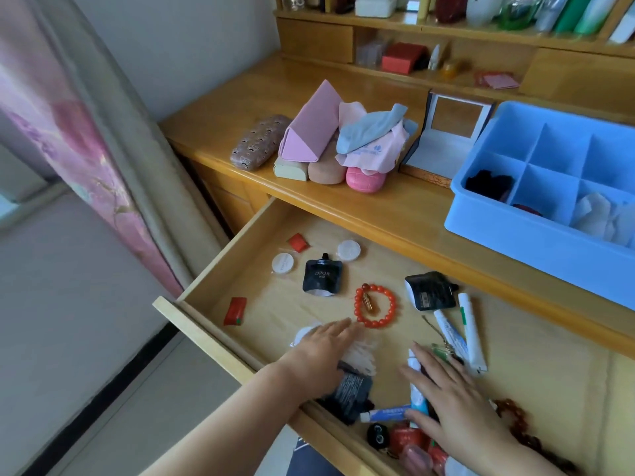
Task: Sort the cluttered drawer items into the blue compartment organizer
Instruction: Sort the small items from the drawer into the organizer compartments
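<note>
The wooden drawer (220, 269) stands pulled out below the desk. Inside lie a red bead bracelet (375, 305), two black pouches (322, 275) (429, 291), white round pads (282, 263), red packets (235, 310) and white tubes (471, 333). My left hand (321, 355) lies flat with straight fingers over a pack of cotton swabs (360, 352) and a third black pouch (350, 395). My right hand (450, 403) is spread flat over small tubes (417, 389) near the drawer front. The blue compartment organizer (515, 231) sits on the desk at right, with dark and white items in its near compartments.
Glasses cases (259, 142), a pink triangular case (309, 127) and cloths (372, 135) are piled on the desk behind the drawer. An open white box (443, 142) stands beside the organizer. Shelves with bottles run along the back. A curtain (86, 132) hangs at left.
</note>
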`<action>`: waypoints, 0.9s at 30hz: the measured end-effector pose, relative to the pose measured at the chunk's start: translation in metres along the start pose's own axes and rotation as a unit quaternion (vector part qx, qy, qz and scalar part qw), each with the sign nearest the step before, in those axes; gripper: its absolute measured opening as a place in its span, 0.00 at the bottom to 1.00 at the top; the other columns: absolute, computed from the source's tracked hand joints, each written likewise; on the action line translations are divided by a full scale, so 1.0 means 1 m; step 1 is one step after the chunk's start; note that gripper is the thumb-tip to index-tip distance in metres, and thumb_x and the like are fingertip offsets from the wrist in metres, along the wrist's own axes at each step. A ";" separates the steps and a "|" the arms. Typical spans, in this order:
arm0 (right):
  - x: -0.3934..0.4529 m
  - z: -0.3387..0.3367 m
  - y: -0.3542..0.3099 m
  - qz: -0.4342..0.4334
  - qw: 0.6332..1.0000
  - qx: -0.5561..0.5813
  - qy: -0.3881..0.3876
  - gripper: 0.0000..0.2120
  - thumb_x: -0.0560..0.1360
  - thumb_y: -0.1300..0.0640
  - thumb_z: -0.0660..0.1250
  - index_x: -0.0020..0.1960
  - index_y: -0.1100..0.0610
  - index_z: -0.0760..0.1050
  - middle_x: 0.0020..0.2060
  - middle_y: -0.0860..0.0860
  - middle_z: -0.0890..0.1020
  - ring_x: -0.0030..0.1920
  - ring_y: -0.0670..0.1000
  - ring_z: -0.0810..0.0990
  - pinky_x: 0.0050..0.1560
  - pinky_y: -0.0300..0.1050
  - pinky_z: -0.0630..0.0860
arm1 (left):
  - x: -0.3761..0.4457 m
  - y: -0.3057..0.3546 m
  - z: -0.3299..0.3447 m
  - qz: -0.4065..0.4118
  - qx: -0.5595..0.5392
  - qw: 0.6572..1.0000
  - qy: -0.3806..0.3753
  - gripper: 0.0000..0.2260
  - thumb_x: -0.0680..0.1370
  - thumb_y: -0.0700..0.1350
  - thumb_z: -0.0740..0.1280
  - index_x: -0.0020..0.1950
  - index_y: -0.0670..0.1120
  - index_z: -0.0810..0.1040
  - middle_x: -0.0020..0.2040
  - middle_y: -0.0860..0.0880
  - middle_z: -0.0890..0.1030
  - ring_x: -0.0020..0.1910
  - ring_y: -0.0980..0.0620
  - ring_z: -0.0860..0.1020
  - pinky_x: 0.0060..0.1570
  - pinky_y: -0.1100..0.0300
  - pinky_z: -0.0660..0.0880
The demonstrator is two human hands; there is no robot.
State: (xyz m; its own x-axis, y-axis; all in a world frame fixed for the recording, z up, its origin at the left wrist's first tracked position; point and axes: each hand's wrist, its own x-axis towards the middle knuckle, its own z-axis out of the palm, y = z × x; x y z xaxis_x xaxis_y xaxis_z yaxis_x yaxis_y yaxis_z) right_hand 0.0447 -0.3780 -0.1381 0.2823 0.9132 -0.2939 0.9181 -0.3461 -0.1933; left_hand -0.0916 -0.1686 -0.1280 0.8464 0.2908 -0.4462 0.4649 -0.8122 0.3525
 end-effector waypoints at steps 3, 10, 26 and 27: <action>-0.003 0.001 0.006 -0.014 0.999 0.025 -0.019 0.30 0.67 0.31 0.64 0.66 0.41 0.71 0.75 0.50 0.59 0.74 0.48 0.61 0.72 0.40 0.39 | 0.007 0.000 -0.007 -0.016 0.103 0.993 0.063 0.25 0.76 0.43 0.64 0.73 0.50 0.62 0.67 0.48 0.69 0.67 0.47 0.67 0.70 0.53 0.59; -0.004 0.003 0.025 0.003 0.997 0.061 0.050 0.26 0.74 0.47 0.68 0.70 0.43 0.67 0.75 0.45 0.54 0.75 0.48 0.56 0.73 0.45 0.43 | 0.020 -0.038 -0.061 -0.119 -0.169 0.959 0.196 0.18 0.78 0.50 0.65 0.67 0.48 0.72 0.59 0.48 0.78 0.57 0.48 0.77 0.51 0.62 0.70; -0.056 -0.022 0.078 0.191 0.959 0.162 0.135 0.14 0.74 0.55 0.69 0.59 0.45 0.76 0.55 0.39 0.77 0.43 0.42 0.79 0.38 0.37 0.71 | 0.024 -0.055 -0.047 -0.233 -0.246 0.903 0.265 0.20 0.77 0.54 0.63 0.65 0.46 0.68 0.53 0.46 0.79 0.44 0.48 0.78 0.38 0.58 0.71; -0.059 -0.021 0.081 0.199 0.956 0.171 0.129 0.15 0.74 0.53 0.69 0.59 0.44 0.76 0.54 0.40 0.78 0.40 0.40 0.77 0.37 0.36 0.69 | 0.024 -0.055 -0.045 -0.244 -0.237 0.907 0.250 0.23 0.77 0.54 0.64 0.69 0.45 0.66 0.60 0.43 0.76 0.53 0.44 0.77 0.46 0.55 0.72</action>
State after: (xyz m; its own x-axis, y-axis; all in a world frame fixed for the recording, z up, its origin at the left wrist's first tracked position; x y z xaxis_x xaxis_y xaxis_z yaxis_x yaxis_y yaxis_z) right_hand 0.1080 -0.4548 -0.1168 0.6900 0.7021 -0.1757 0.5919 -0.6871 -0.4213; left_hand -0.0846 -0.0940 -0.1208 0.4669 0.8458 -0.2582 0.7751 -0.2509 0.5799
